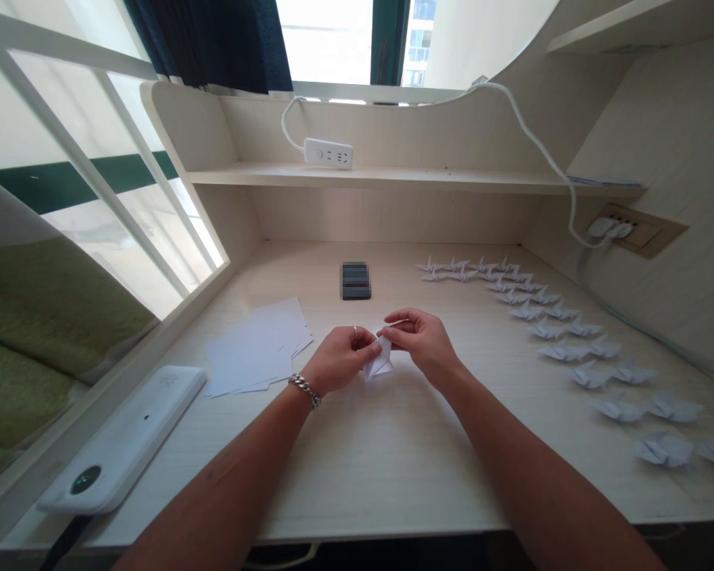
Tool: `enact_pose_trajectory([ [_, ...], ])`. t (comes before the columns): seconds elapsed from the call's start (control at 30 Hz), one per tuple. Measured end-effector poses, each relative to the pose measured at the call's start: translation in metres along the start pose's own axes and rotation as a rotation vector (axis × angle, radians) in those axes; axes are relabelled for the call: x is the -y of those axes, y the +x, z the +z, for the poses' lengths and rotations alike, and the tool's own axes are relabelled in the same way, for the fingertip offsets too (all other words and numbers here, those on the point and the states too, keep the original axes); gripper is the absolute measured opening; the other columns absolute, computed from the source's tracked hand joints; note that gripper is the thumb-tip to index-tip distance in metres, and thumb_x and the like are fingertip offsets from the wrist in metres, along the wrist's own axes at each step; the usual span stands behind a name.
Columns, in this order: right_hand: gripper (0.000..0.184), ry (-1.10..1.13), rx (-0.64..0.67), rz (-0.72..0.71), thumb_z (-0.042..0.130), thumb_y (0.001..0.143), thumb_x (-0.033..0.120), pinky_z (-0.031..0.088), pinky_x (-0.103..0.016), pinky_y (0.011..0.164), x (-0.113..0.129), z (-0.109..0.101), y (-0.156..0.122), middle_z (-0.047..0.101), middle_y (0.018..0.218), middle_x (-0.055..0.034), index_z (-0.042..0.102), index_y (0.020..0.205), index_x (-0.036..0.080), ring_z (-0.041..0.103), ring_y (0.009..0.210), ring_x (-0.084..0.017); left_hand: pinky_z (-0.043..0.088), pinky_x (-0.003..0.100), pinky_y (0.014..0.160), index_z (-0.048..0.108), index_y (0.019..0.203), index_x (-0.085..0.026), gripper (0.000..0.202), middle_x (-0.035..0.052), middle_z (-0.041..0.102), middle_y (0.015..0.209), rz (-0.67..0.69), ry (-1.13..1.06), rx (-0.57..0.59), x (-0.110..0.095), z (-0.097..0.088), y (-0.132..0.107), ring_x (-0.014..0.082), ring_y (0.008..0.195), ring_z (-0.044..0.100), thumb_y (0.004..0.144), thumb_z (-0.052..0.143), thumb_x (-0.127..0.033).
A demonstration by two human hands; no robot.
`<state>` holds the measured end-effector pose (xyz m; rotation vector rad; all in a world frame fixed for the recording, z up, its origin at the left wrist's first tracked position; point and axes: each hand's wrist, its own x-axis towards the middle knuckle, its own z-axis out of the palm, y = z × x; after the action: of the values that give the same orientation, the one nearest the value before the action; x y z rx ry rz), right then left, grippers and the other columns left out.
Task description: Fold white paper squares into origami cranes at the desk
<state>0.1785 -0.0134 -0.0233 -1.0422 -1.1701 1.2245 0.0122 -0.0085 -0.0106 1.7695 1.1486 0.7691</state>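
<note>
Between my hands is a small piece of folded white paper [380, 364], held just above the middle of the desk. My left hand [339, 358] pinches its left side between thumb and fingers; a ring and a chain bracelet are on this hand and wrist. The thumb and fingertips of my right hand [420, 339] close on the paper's upper right corner. Left of my hands, loose sheets of white paper [255, 349] lie overlapping. Along the right of the desk stand many folded paper cranes [562, 350] in a double row that bends along the back.
A dark pixelated block [355, 281] lies behind my hands. At the desk's left edge rests a long white device [128, 436] with a black cable. The shelf [393, 178] above carries a white power strip [328, 154]; a white cord [547, 151] runs to the wall socket [636, 230].
</note>
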Motion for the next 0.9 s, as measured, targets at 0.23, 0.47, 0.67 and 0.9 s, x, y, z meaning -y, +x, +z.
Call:
enact_pose_trajectory([
  [0.23,0.032,0.061,-0.003,0.024,0.074,0.067,0.041,0.055,-0.034,0.065,0.0029,-0.0008,0.0004,0.071,0.071,-0.0044,0.064,0.085,0.017,0.067,0.065,-0.018,0.039,0.024,0.056,0.068,0.072,-0.014,0.027,0.0034,0.065,0.066,0.007,0.008,-0.013,0.0029,0.0005,0.0006,0.0146,0.061,0.054,0.073,0.062,-0.04],
  [0.47,0.036,-0.092,0.055,-0.105,0.082,0.057,0.029,0.05,-0.03,0.064,-0.0013,-0.0015,0.0001,0.068,0.068,-0.0022,0.066,0.087,0.015,0.063,0.065,-0.016,0.036,0.024,0.055,0.069,0.073,-0.014,0.028,0.0024,0.064,0.064,0.038,0.065,-0.014,-0.0005,-0.0002,-0.0011,0.0141,0.059,0.053,0.076,0.06,-0.041],
  [0.67,0.033,0.091,0.021,0.003,0.08,0.059,0.034,0.053,-0.034,0.065,0.0026,-0.0007,0.001,0.07,0.067,-0.0028,0.064,0.083,0.016,0.065,0.063,-0.017,0.038,0.025,0.058,0.068,0.072,-0.015,0.025,0.002,0.064,0.065,0.056,0.075,-0.013,-0.0048,-0.0002,-0.0023,0.0142,0.061,0.053,0.076,0.059,-0.037],
  [0.9,0.035,-0.007,0.043,-0.055,0.072,0.07,0.041,0.053,-0.032,0.066,0.0028,-0.0022,-0.0001,0.071,0.081,-0.0056,0.063,0.094,0.017,0.065,0.072,-0.018,0.038,0.025,0.057,0.067,0.071,-0.015,0.025,0.0017,0.064,0.065,0.058,0.111,-0.024,0.0017,-0.0008,-0.0006,0.0138,0.061,0.054,0.077,0.058,-0.037],
])
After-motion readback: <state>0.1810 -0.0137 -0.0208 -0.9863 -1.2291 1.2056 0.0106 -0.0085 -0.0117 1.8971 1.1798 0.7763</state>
